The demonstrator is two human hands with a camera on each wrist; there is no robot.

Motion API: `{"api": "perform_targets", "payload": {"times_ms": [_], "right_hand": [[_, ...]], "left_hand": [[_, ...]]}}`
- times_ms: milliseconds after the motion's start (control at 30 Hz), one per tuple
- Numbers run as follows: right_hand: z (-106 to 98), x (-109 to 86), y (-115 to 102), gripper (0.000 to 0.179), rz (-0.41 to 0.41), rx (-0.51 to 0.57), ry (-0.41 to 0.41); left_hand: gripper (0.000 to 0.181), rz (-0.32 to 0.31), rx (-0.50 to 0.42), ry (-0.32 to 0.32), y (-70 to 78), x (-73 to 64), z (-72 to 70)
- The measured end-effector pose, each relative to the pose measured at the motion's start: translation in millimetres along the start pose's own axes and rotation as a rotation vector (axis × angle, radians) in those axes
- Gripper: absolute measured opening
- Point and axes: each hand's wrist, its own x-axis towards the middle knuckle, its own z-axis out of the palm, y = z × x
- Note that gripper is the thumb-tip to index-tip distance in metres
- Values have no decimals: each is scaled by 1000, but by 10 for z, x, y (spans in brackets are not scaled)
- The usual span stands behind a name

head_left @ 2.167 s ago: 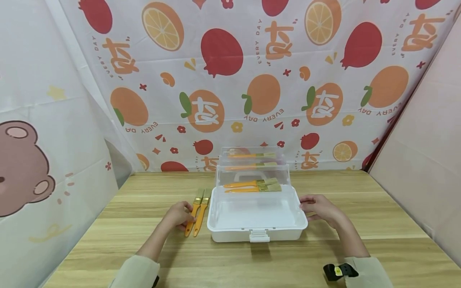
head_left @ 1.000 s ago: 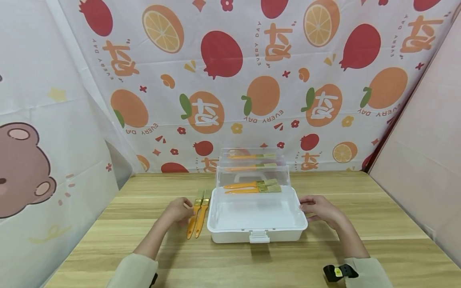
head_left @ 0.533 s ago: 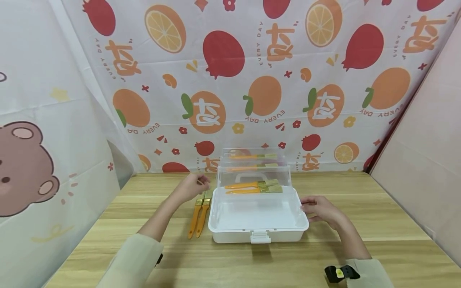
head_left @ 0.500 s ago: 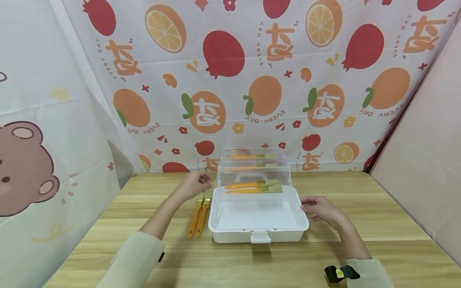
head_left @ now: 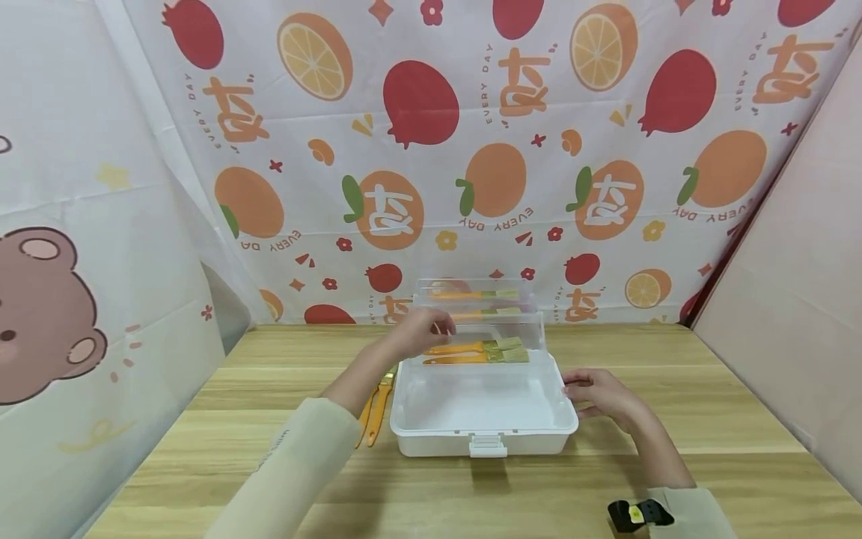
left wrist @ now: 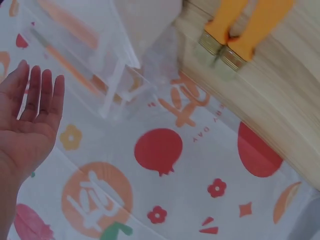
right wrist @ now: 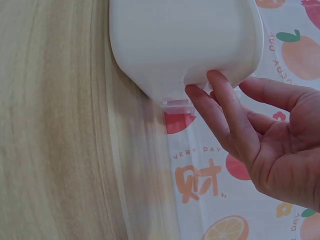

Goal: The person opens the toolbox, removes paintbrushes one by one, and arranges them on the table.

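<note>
My left hand [head_left: 419,333] hovers over the back left corner of the white storage box [head_left: 485,442]. In the left wrist view its fingers [left wrist: 44,95] are loosely extended, with nothing between them. Just under it lie two paintbrushes [head_left: 505,355] with orange handles on the box's raised tray. Fingertips of my right hand [head_left: 602,395] touch the box's right end wall, as the right wrist view also shows. Two more paintbrushes [head_left: 380,412] lie side by side on the table left of the box, partly hidden by my left forearm.
Behind the main compartment stand clear tiers [head_left: 474,299], with more orange handles visible in or through them. A white latch [head_left: 488,446] is on the box's front. The wooden table [head_left: 673,419] ends at a fruit-print cloth [head_left: 323,150] at the back.
My left hand has left the brushes on the table, moving back and then right to above the tray. My right hand stays at the box's right end.
</note>
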Motion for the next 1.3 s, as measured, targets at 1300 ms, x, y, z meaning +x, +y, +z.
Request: {"api": "perform_targets", "payload": {"times_ms": [1300], "right_hand": [[-27,-6,30,39,-3,-3,0]], "left_hand": [[13,-65,275,-270,8,268,359]]}}
